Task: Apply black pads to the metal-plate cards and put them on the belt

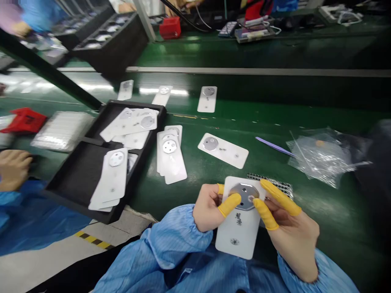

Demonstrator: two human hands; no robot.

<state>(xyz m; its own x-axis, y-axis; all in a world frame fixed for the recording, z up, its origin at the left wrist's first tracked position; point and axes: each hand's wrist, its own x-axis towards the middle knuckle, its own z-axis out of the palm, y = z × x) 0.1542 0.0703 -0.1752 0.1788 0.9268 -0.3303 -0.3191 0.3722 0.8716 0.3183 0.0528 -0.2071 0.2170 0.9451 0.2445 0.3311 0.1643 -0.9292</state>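
A white plate (236,232), rounded at the corners, is held up in front of me. A shiny grey octagonal inset (249,191) sits near its top, with dark holes and dark marks below. My left hand (210,207) grips the left edge, its yellow-cotted thumb on the inset and its other fingers mostly hidden behind. My right hand (287,228) wears yellow finger cots too; its thumb tip and index finger are at the inset's right side. By that thumb tip is a small clear round piece (251,198), too small to name surely. Behind the right hand lies a dotted strip sheet (284,188).
A black divided tray (73,175) holds several similar plates. More plates (223,150) lie on the green bench (189,195). Purple tweezers (273,145) and clear plastic bags (324,154) are at right. A co-worker's hand (14,169) is at far left.
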